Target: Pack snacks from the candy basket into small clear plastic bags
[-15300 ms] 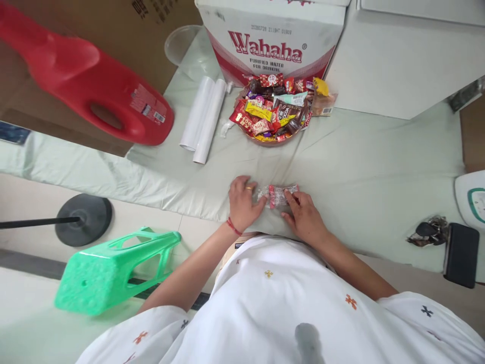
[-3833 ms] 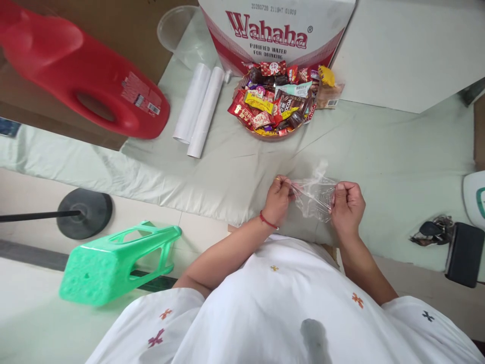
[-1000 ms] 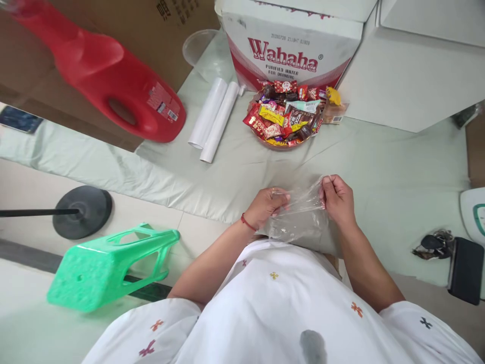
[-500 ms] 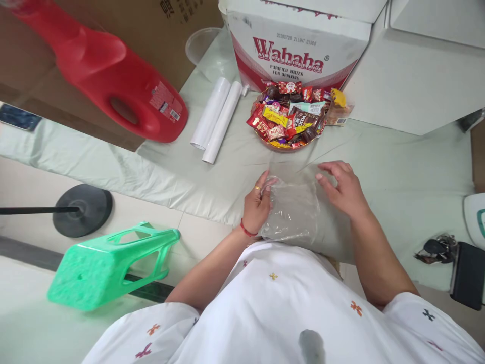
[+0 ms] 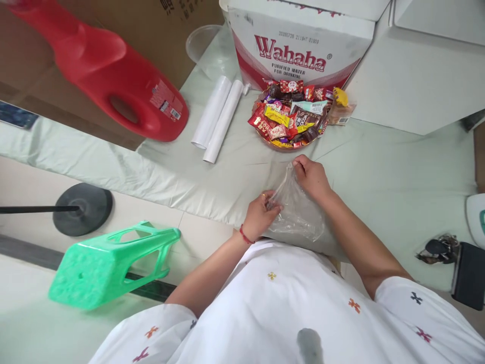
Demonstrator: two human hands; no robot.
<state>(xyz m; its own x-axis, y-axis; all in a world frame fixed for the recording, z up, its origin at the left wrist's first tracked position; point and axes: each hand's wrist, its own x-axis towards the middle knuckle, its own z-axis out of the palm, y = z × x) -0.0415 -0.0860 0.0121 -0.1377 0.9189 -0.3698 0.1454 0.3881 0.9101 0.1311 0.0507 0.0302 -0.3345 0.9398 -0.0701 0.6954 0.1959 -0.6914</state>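
Note:
A clear plastic bag (image 5: pixel 299 215) hangs between my two hands, close to my body at the table's near edge. My left hand (image 5: pixel 261 212) is closed on the bag's left side, fingers curled round the film. At the bag's top corner, my right hand (image 5: pixel 312 177) pinches the film and pulls it up into a peak. Just beyond my hands stands a glass bowl (image 5: pixel 282 147) heaped with wrapped candies (image 5: pixel 290 119) in red, yellow and brown.
Behind the bowl is a white and red water carton (image 5: pixel 299 45). Two white paper rolls (image 5: pixel 217 119), a clear plastic tub (image 5: pixel 210 48) and a red jug (image 5: pixel 113 76) lie leftward. Keys (image 5: pixel 437 248) and a black phone-like object (image 5: pixel 470 275) are at right. A green stool (image 5: pixel 109 265) lies at lower left.
My right hand has come left from beside the bag and now grips its top corner. My left hand has shifted slightly down and right. The bag has gone from flat to gathered.

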